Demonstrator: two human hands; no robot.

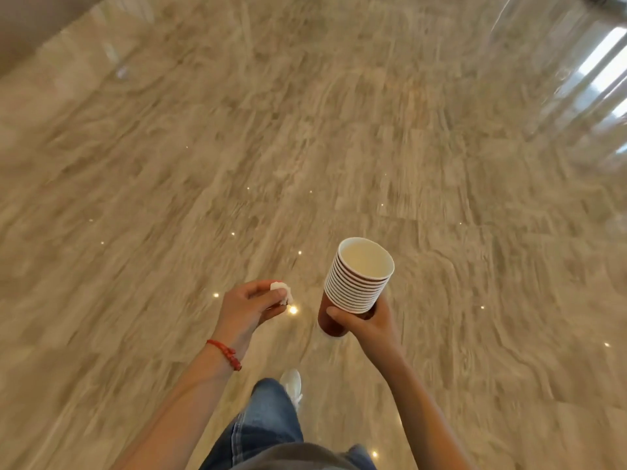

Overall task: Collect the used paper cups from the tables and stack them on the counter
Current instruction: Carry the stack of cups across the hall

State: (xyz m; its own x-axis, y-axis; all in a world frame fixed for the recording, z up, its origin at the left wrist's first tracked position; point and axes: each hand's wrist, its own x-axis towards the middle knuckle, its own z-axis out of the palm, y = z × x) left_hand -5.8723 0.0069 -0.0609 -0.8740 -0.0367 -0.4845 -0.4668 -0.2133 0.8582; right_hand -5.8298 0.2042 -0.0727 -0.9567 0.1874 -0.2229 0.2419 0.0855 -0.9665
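A stack of several nested paper cups point(356, 279), brown outside with white rims and a pale inside, tilts to the upper right in mid-air above the floor. My right hand point(364, 322) grips the stack around its lower part, fingers curled round the bottom cup. My left hand point(249, 305), with a red bead bracelet on its wrist, pinches a small crumpled white tissue point(281, 291) between thumb and fingers, left of the stack and apart from it. No table or counter is in view.
A glossy beige marble floor point(305, 147) fills the view, blurred by motion and dotted with light reflections. My jeans leg and a white shoe point(291, 385) show below. Bright window reflections point(604, 69) lie at the upper right; a wall base point(30, 25) sits at the upper left.
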